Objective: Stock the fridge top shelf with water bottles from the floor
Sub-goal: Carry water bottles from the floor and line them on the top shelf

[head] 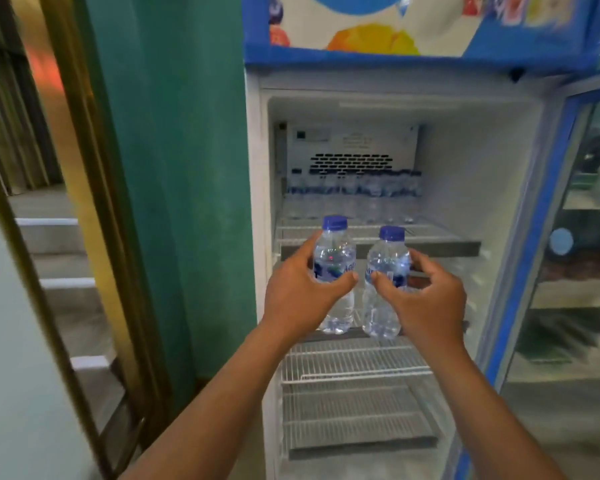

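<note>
My left hand [300, 289] grips a small clear water bottle [335, 258] with a blue cap, held upright. Beside it, my right hand [426, 296] grips a second bottle [387, 261] of the same kind, also upright. Both bottles hang in the air just in front of the open fridge, below the front edge of the top wire shelf [430, 237]. At the back of that shelf stands a row of several water bottles [354, 192] with blue caps.
The fridge door [548, 237], blue-framed glass, stands open at the right. Bare wire shelves [354, 362] lie below my hands. A teal wall [174, 168] flanks the fridge on the left, with a gold-framed doorway and stairs [59, 258] beyond.
</note>
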### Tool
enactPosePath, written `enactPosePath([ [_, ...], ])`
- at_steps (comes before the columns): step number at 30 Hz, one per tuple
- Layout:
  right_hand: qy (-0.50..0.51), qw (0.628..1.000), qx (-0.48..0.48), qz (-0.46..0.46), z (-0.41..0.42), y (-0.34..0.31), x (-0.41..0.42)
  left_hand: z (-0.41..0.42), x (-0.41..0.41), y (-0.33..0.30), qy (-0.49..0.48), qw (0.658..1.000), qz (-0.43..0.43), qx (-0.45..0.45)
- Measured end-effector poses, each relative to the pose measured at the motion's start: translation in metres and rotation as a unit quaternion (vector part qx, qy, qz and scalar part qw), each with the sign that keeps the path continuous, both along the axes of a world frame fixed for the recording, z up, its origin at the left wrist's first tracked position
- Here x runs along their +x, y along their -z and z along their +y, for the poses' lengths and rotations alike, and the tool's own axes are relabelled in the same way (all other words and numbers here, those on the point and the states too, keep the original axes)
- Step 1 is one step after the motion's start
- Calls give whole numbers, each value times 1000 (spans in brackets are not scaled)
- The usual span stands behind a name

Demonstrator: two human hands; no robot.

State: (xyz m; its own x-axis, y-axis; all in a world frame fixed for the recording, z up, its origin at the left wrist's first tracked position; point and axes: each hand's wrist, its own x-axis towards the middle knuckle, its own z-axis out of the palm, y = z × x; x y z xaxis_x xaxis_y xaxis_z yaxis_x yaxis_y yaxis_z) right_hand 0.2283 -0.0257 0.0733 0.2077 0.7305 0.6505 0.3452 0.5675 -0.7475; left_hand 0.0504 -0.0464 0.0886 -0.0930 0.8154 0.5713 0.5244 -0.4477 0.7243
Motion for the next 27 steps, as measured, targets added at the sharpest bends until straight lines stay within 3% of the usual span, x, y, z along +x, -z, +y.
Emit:
enactPosePath([
  [7, 14, 1000, 25, -3, 82, -56, 22, 86, 23, -47, 9, 1000, 11, 3],
  [14, 51, 999, -5, 14, 165, -71, 17, 174, 16, -63, -2, 1000, 13, 12],
  [27, 96, 990, -35, 100, 312, -98, 57, 313, 23, -74, -27, 997, -20, -68],
])
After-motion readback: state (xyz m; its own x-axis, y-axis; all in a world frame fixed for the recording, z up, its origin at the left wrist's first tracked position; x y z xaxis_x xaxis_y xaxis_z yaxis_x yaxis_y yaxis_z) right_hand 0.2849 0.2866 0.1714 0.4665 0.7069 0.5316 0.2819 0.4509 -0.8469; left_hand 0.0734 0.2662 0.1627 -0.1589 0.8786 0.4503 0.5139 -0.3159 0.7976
